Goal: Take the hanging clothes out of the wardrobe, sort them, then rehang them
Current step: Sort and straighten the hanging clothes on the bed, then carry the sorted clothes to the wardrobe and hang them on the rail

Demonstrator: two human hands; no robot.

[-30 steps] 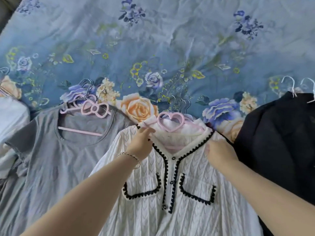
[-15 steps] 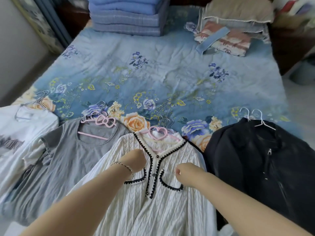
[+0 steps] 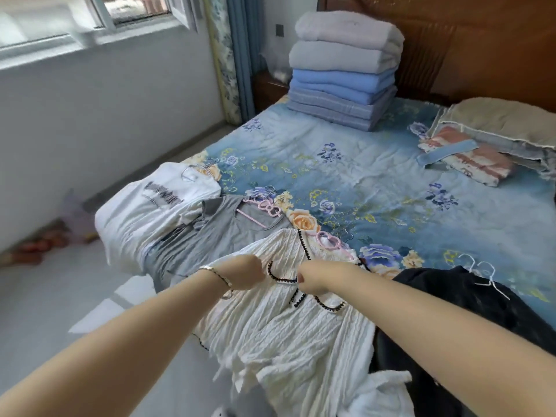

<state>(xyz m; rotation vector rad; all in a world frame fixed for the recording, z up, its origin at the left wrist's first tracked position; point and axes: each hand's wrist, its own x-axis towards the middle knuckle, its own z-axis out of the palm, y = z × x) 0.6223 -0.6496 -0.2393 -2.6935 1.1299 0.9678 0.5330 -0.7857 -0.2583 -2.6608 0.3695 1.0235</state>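
Clothes [image 3: 192,245] on hangers [image 3: 329,240] line the bed's [image 3: 346,182] near edge: white T-shirt [image 3: 156,206], grey top [image 3: 222,236], cable-knit cardigan [image 3: 285,332], black jacket [image 3: 451,296]. Left hand [image 3: 245,273] and right hand [image 3: 313,278] each clutch the cardigan's front; sorting looks underway, rehanging not begun.

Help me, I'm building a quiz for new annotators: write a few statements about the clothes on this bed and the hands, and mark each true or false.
1. The white cable-knit cardigan lies between the grey top and the black jacket. True.
2. The cardigan is on a pink heart hanger. True.
3. The black jacket is on a pink hanger. False: it is on white wire hangers.
4. The folded blankets are stacked on the floor. False: they sit on the bed, by the headboard.
5. The left hand and the right hand both grip the cardigan's front, fingers curled. True.
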